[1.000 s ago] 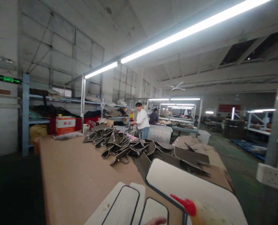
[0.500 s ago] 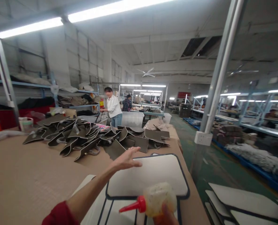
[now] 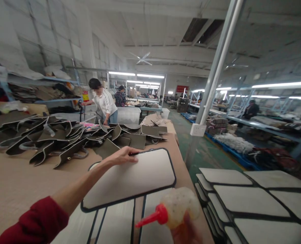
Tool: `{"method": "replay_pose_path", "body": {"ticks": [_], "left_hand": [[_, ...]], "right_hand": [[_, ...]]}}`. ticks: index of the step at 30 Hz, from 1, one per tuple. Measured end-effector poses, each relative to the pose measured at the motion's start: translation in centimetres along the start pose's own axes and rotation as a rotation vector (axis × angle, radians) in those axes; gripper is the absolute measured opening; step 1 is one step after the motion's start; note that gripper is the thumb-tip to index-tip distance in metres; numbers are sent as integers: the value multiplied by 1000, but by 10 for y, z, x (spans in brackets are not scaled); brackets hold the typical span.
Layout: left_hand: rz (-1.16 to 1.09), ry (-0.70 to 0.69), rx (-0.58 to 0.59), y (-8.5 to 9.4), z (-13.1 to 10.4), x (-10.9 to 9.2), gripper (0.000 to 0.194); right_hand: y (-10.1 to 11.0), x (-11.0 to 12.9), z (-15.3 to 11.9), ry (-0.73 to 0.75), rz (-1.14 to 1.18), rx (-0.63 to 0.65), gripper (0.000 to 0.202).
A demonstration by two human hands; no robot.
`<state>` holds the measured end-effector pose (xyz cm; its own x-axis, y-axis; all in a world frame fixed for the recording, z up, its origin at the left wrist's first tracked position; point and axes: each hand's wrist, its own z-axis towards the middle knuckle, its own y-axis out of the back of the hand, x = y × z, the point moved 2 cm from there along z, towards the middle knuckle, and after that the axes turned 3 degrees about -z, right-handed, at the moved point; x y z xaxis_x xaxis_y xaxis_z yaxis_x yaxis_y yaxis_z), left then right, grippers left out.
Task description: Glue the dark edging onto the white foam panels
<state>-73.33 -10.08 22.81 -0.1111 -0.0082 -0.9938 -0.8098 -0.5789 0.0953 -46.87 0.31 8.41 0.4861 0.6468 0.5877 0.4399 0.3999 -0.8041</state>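
Observation:
My left hand [image 3: 123, 156] grips the far edge of a cream panel [image 3: 132, 179] with a dark border, thumb on top and fingers at the rim. The panel is tilted above other cream panels [image 3: 115, 220] lying on the brown table. At the lower right my right hand [image 3: 186, 230], partly blurred, is wrapped round a translucent glue bottle [image 3: 182, 206]. The bottle's red nozzle [image 3: 153, 217] points left, over the lower panels.
A heap of dark olive bag pieces [image 3: 61, 139] lies across the back of the brown table [image 3: 25, 186]. Stacked cream panels [image 3: 249, 200] are at the right. A metal post [image 3: 216, 67] rises beside the table. A person [image 3: 103, 101] in white stands behind the heap.
My left hand has closed on the panel's far edge, and the panel is now turned and tilted. The view has shifted right, showing more stacked panels. The person in white has bent down.

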Motion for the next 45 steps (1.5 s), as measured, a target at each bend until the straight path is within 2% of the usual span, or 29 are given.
{"method": "replay_pose_path", "body": {"ticks": [3,4,7,10,14,21,27,35,40,45], "left_hand": [[206,-9,166,9,-10,4,37],[246,2,206,12,-14,5,39],[329,70,335,17,-26,2,48],[343,128,466,16,-40,-8,51],[283,156,576,14,-55,-21,49],[226,177,643,13,-65,-24,49],[194,183,666,15,-71,-31,47],[166,224,664,20,-74,-30,48],[152,235,638,21,-75,-33,50],[146,218,679,23,-78,-33,54]], "right_hand": [[-3,56,-3,212,-100,-137,52],[-9,75,-1,245,-150,-129,57],[-34,128,8,548,-288,-81,61],[-50,153,15,631,-387,-43,56],[-58,160,18,613,-458,27,50],[-60,165,20,610,-520,124,57],[-64,169,10,620,-527,190,57],[-67,172,-4,639,-548,298,59],[-68,174,-9,621,-570,324,58],[-68,175,-17,588,-610,312,60]]}}
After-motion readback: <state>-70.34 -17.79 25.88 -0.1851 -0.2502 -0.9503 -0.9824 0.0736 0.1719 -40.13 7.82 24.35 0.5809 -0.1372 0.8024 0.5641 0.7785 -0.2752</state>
